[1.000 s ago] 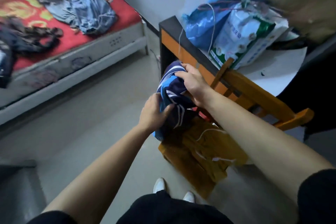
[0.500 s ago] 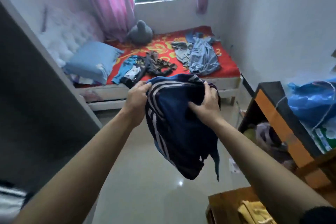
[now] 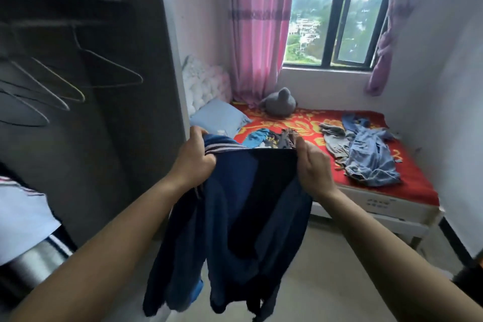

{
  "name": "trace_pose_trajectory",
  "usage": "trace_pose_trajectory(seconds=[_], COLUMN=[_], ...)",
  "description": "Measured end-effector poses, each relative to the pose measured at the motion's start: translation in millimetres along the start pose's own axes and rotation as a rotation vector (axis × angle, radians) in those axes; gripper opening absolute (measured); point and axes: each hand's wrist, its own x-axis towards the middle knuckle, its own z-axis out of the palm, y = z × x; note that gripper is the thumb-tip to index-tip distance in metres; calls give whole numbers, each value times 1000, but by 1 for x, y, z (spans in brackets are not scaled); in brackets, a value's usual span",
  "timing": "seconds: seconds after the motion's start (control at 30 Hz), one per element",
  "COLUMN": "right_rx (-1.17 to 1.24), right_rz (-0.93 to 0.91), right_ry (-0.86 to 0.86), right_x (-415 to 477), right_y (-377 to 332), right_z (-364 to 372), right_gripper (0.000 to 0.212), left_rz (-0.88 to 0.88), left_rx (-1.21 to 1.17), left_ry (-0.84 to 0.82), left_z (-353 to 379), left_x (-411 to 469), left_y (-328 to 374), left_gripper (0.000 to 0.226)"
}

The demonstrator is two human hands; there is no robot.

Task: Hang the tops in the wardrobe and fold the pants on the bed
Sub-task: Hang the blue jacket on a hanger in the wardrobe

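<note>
A dark navy top [image 3: 243,219] with white stripes hangs in front of me, spread between both hands. My left hand [image 3: 194,158] grips its striped upper edge in a fist. My right hand [image 3: 312,167] pinches the other end of that edge with the thumb. To the left stands the open dark wardrobe [image 3: 136,60] with several bare wire hangers [image 3: 86,78] on its rail. Ahead lies the bed [image 3: 407,198] with a red patterned sheet, carrying a blue-grey heap of clothes [image 3: 366,157] and a darker pile [image 3: 271,137].
A blue pillow [image 3: 219,117] and a grey plush toy [image 3: 279,102] lie at the bed's head, under pink curtains [image 3: 258,26] and an open window [image 3: 337,13]. A white striped garment [image 3: 21,219] hangs at the left edge. Pale floor [image 3: 334,269] runs between me and the bed.
I have turned from the chair and desk toward the wardrobe and bed. The bunched navy top rose and is now stretched out flat between both hands.
</note>
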Motion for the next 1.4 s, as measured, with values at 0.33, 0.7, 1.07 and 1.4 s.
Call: trace_pose_trajectory(seconds=[0.33, 0.7, 1.07, 1.4], right_rx=[-418, -166, 83, 594], right_rz=[-643, -647, -751, -682], right_ry=[-23, -75, -876, -870], right_x=[64, 190, 287, 261], right_y=[-32, -65, -84, -238], right_z=[111, 277, 429, 487], right_gripper=[44, 36, 45, 27], left_rz=[-86, -406, -402, -372], left_rx=[381, 603, 438, 438], left_ry=[209, 461, 864, 774], left_z=[-67, -112, -110, -147], left_x=[57, 114, 213, 170], left_y=[-122, -201, -208, -249], left_gripper=[34, 10, 19, 20])
